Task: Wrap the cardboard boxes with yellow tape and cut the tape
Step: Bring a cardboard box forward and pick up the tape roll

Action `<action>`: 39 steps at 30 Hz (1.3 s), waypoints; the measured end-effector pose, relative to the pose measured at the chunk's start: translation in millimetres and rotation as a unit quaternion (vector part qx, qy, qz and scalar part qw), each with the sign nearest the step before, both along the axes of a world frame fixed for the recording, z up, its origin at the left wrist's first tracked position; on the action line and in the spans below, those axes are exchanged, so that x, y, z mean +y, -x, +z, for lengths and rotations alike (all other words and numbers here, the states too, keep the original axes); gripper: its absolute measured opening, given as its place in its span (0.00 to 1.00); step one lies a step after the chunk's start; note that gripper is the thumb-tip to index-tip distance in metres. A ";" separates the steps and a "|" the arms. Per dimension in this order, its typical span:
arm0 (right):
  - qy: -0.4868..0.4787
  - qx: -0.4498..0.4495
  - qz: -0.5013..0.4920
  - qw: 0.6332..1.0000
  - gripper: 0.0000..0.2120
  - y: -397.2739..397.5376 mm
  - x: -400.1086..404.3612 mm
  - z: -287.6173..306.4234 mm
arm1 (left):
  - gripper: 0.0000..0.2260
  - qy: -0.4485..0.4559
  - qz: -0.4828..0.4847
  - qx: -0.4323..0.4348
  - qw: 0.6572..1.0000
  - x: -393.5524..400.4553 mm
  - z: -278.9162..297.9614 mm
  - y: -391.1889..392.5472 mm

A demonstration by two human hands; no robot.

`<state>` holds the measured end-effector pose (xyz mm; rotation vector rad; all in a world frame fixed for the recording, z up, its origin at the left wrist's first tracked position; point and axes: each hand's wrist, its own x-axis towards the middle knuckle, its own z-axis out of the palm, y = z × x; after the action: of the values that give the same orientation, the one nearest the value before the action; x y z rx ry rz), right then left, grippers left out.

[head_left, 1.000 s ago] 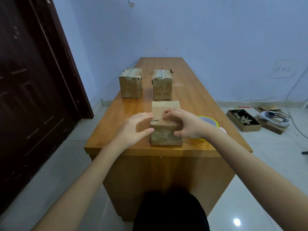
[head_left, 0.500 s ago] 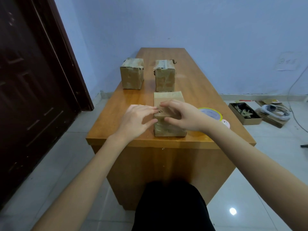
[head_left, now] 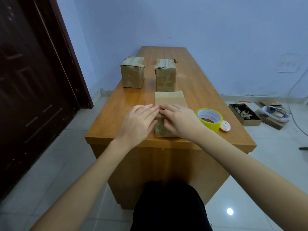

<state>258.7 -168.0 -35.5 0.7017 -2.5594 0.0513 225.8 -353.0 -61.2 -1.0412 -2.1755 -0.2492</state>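
Note:
A brown cardboard box [head_left: 170,99] stands near the front edge of the wooden table [head_left: 200,90]. My left hand [head_left: 139,123] lies on its near left corner with fingers straight, pressing on the top. My right hand [head_left: 179,120] rests on the near top edge, fingers flat and meeting the left fingertips. Both hands hide the box's front top. A roll of yellow tape [head_left: 209,119] lies flat just right of the box. Beside the roll lies a small round pink-and-white cutter [head_left: 225,125]. Two more taped boxes stand further back, one on the left [head_left: 132,72] and one in the middle [head_left: 165,75].
A dark wooden door [head_left: 30,80] stands at the left. On the floor at the right are a dark tray of scraps [head_left: 244,114], flat cardboard pieces and a white device [head_left: 275,114]. A cable runs down the right wall.
Both hands have flattened onto the near box's top and their fingertips have come together. The view has tilted down, bringing the tape roll and cutter fully into sight.

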 end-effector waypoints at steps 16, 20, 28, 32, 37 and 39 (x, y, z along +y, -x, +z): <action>0.047 -0.026 -0.040 0.998 0.26 -9.7 -6.3 -10.8 | 0.12 -0.089 0.023 -0.003 0.996 11.7 -9.6 -6.5; 0.070 -0.010 -0.051 0.996 0.23 -9.1 -13.7 -11.2 | 0.10 -0.087 0.038 -0.016 0.995 16.8 -6.5 -10.4; -0.018 -0.026 -0.066 0.997 0.34 -11.7 -3.5 -16.3 | 0.15 -0.153 0.020 -0.158 0.975 12.0 -6.3 -12.5; 0.016 -0.046 -0.064 0.997 0.34 -12.5 -2.3 -13.5 | 0.20 -0.227 0.006 -0.294 0.929 10.7 -10.7 -16.0; 0.017 -0.042 -0.049 0.998 0.31 -11.3 -3.4 -13.8 | 0.16 -0.210 0.028 -0.183 0.960 14.4 -13.2 -16.2; 0.032 -0.061 -0.043 0.997 0.31 -11.8 -3.3 -10.5 | 0.15 -0.195 0.038 -0.155 0.968 16.2 -9.6 -14.4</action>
<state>270.6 -171.3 -45.9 0.5810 -2.6886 0.1514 240.2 -336.8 -70.8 -0.7312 -2.3037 -0.8149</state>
